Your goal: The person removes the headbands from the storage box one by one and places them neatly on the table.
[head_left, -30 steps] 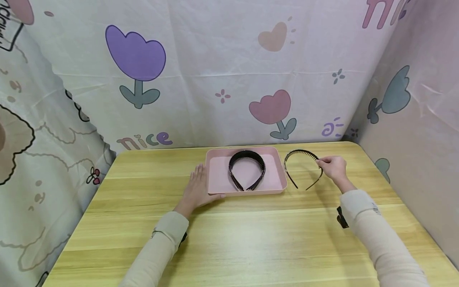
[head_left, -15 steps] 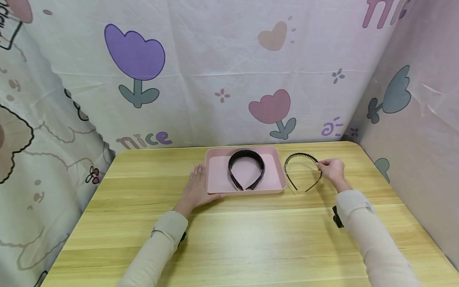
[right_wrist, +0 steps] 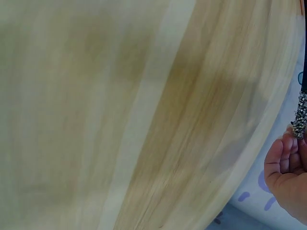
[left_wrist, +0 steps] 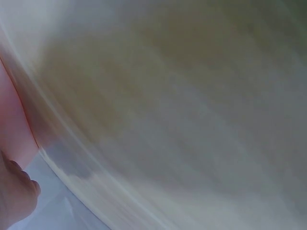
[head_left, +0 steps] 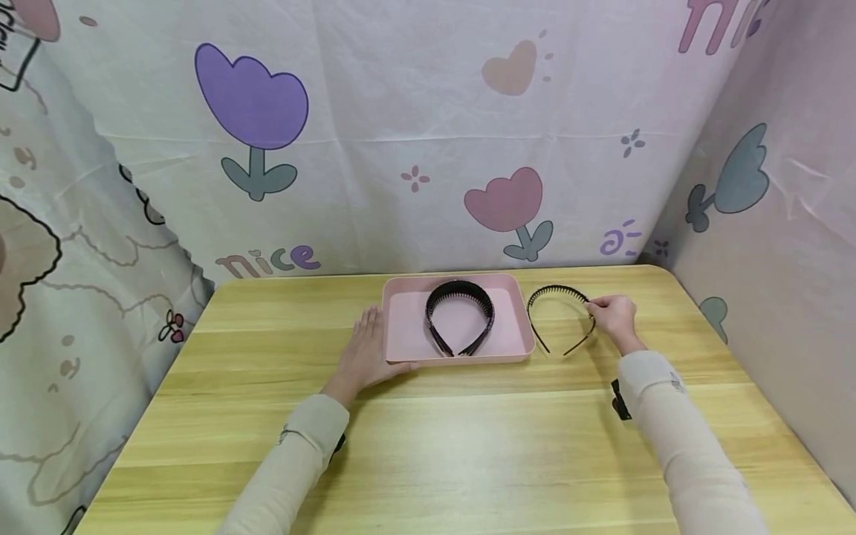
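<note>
A pink tray [head_left: 404, 312] stands near the table's far edge. Inside it lie black toothed headbands [head_left: 458, 287], stacked closely with their ends toward me. My left hand [head_left: 363, 355] rests against the tray's left side, fingers straight, thumb along the front edge. In the left wrist view, part of that hand [left_wrist: 18, 194] shows beside the pink tray wall [left_wrist: 12, 115]. To the tray's right, my right hand [head_left: 614, 316] pinches a thin black toothed headband [head_left: 558, 287] by its right side. The right wrist view shows glittery beading on this headband [right_wrist: 301, 112] above the curled fingers [right_wrist: 283, 153].
The wooden table [head_left: 455, 453] stretches toward me in front of the tray. A printed white curtain [head_left: 388, 89] hangs right behind the table, with more curtain [head_left: 796, 260] along the right and left sides.
My right hand has shifted slightly left with the thin headband, bringing it closer to the tray's right edge. The left hand and the tray have stayed in place.
</note>
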A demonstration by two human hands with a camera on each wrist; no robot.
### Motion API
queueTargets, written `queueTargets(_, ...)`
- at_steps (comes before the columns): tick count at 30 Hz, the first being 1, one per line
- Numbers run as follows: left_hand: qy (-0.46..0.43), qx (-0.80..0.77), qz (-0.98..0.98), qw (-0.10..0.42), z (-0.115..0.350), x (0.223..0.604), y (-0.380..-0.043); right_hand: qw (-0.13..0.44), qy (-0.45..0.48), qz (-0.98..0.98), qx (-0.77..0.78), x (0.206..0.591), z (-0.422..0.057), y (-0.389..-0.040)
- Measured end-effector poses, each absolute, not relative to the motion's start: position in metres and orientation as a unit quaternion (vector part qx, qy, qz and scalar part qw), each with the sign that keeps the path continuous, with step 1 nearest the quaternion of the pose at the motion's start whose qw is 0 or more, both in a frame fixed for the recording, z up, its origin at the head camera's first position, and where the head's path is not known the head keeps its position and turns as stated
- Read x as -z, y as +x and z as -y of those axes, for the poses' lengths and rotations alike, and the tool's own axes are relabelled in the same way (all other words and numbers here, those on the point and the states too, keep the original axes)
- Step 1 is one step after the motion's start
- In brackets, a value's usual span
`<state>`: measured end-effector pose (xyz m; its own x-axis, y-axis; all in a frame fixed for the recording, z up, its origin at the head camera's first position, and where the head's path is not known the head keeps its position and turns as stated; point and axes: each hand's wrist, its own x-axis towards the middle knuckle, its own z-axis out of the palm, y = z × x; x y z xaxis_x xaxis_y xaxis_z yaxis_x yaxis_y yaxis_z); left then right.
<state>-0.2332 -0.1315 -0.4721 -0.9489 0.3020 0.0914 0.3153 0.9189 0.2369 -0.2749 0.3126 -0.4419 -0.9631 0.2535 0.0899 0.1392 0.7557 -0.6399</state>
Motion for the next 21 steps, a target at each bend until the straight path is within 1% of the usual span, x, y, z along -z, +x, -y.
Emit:
queueTargets(14, -0.154, 0.13, 0.979, 0.01, 0.1301, 0.4701, -0.2332, 0.083, -0.128, 0.931, -0.332, 0.4496, -0.317, -0.2814)
queueTargets(21, -0.157, 0.133, 0.978, 0.018, 0.1301, 0.4696, -0.2325, 0.08, -0.129, 0.931, -0.331, 0.452, -0.3187, -0.2831)
